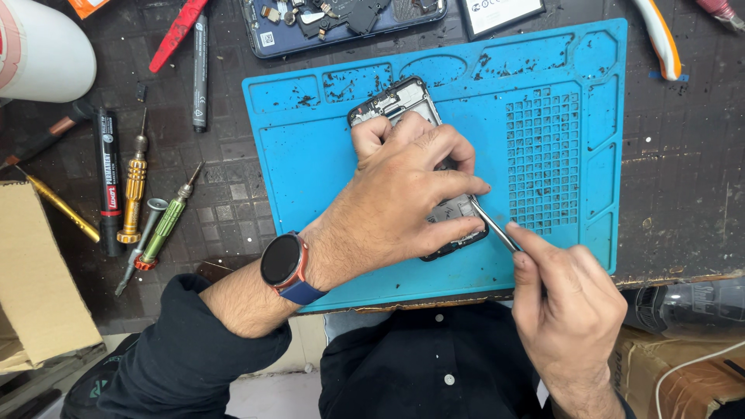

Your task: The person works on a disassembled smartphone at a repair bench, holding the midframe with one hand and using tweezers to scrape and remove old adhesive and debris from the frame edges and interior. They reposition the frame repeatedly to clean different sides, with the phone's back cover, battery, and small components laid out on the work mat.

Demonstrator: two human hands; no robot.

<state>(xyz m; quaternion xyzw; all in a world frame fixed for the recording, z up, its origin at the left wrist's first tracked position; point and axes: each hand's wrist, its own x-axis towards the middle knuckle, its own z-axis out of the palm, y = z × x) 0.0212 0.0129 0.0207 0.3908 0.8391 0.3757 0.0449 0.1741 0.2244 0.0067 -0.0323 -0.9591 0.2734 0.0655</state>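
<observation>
An opened phone (397, 99) lies on the blue repair mat (310, 171), its inner parts showing at the top end. My left hand (403, 190) presses down on the phone's middle and lower part and covers most of it. A round watch sits on that wrist. My right hand (563, 299) pinches thin metal tweezers (490, 225), whose tip touches the phone's lower right edge just beside my left fingers.
Left of the mat lie a gold screwdriver (133, 186), a green one (164, 225), a black marker (109, 182) and a black pen (200, 70). Another opened phone (341, 19) sits at the top. A cardboard box (39, 279) stands at the left edge.
</observation>
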